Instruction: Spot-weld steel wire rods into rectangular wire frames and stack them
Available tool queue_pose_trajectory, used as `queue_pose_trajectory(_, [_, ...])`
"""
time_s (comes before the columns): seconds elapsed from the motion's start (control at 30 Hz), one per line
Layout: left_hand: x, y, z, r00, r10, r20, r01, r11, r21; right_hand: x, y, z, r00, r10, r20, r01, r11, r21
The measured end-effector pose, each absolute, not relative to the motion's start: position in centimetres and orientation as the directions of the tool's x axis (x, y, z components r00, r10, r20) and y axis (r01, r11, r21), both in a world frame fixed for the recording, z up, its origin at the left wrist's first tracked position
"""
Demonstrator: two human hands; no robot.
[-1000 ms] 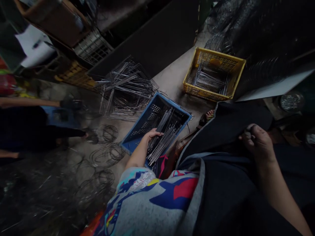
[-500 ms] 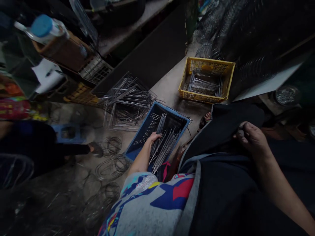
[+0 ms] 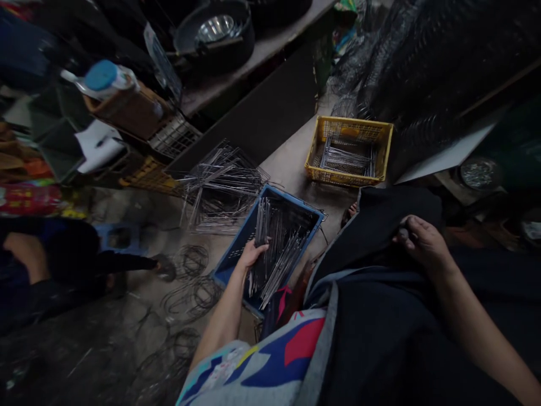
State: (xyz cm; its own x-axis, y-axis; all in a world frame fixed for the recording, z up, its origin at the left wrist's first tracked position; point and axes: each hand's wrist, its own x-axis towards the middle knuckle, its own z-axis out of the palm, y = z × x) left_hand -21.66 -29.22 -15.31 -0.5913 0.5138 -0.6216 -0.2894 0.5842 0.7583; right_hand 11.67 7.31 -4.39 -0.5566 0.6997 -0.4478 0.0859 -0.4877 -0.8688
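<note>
My left hand (image 3: 254,252) is inside the blue crate (image 3: 236,248), closed around a bundle of thin metal rods (image 3: 262,223). Beside that bundle, more metal rods (image 3: 285,262) lie slanted in the crate. Over the dark cloth on my lap, my right hand (image 3: 418,237) is closed with its fingertips pressed together. What those fingertips hold, if anything, is too dark to make out.
A yellow crate (image 3: 349,179) holding metal pieces stands beyond the blue one. Bent wire frames (image 3: 222,192) are piled left of it, and wire coils (image 3: 192,259) lie on the floor. At the left sits another person (image 3: 54,259) near a blue stool (image 3: 120,237).
My left hand has moved slightly left in the blue crate, and the bundle it grips now stands apart from the other rods. My right hand stays closed over the lap.
</note>
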Motion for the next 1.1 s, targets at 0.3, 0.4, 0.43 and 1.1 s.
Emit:
queue_pose_trajectory(0.3, [-23.8,-23.3,1.3,-0.51,0.688,-0.516,-0.236,0.465,0.853,7.2,5.9,-1.0,-0.737,0.604,-0.303,0.354,-0.037,-0.934])
queue_pose_trajectory(0.4, [-22.5,-19.5,6.8,-0.518,0.698,-0.494,-0.244,0.433,0.868,3.1,2.2,0.8,-0.911,0.407,-0.066,0.144,0.163,-0.976])
queue_pose_trajectory(0.43, [-21.9,-18.0,8.3,-0.508,0.705,-0.495,-0.27,0.415,0.869,1.8,0.5,1.2,-0.949,0.314,0.027,0.039,0.204,-0.978])
queue_pose_trajectory(1.1, [0.2,19.3,5.9,0.15,0.77,-0.62,-0.371,0.625,0.687,10.1,4.5,1.9,-0.667,0.739,-0.091,-0.53,-0.557,-0.639])
